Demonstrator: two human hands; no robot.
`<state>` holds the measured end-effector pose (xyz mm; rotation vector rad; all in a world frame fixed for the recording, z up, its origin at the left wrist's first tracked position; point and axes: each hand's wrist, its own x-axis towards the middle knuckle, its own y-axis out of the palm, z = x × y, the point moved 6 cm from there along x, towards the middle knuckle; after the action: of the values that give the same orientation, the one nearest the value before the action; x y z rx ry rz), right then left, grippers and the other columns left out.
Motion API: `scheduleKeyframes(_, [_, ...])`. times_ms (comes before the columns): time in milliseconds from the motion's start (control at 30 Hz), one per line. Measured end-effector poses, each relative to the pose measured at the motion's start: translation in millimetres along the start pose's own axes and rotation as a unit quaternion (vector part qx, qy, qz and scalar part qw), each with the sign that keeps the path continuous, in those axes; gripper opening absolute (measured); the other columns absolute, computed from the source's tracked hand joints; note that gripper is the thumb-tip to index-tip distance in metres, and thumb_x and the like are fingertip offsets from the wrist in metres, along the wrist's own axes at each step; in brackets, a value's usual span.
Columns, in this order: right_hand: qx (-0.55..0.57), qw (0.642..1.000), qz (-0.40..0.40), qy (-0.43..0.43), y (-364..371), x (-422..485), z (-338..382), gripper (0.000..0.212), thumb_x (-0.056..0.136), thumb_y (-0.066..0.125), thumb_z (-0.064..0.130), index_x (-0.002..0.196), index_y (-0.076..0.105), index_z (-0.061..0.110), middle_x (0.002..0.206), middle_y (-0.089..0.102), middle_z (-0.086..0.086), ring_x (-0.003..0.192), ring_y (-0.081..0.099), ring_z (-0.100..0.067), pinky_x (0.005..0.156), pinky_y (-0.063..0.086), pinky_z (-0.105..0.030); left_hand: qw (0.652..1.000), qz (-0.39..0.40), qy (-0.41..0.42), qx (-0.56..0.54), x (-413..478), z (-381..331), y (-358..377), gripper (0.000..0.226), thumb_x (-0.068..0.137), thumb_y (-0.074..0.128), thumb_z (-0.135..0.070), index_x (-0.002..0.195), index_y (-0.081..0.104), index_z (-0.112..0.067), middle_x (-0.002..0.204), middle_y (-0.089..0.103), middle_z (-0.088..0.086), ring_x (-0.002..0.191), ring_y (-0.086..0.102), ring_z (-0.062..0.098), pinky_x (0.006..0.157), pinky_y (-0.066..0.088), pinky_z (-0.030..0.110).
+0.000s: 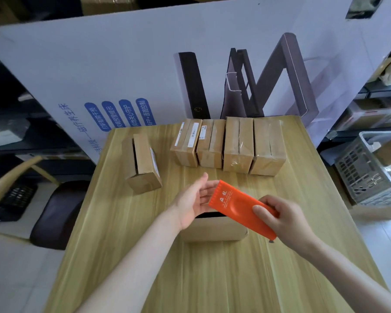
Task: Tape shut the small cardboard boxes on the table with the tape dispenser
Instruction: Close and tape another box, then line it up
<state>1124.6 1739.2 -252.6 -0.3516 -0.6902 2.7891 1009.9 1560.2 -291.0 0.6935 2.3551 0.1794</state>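
The wooden bench [212,279] carries a row of four boxes [238,145] along its far edge, already wrapped in tape, and a lone box [142,163] at far left. The box in hand [212,229] sits directly under both hands, long axis left to right. Above it slants the orange tape dispenser [235,204] (far-left to near-right). The right hand [287,220] grips its near end; the left hand [196,202], fingers straight, meets its far end.
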Motion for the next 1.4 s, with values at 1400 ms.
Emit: scheduleKeyframes(1400, [-0.075,0.993,0.086,-0.037,24,6,40,0.016,0.09,0.064,0.029,0.076,0.064,0.022,0.06,0.064,-0.005,0.04,0.061,-0.025,0.042,0.052,-0.045,0.989,-0.145,0.003,0.001,-38,-1,-44,0.007,0.086,0.068,-0.002,0.092,0.068,-0.006,0.073,0.073,0.004,0.062,0.069,0.012,0.058,0.055,0.022])
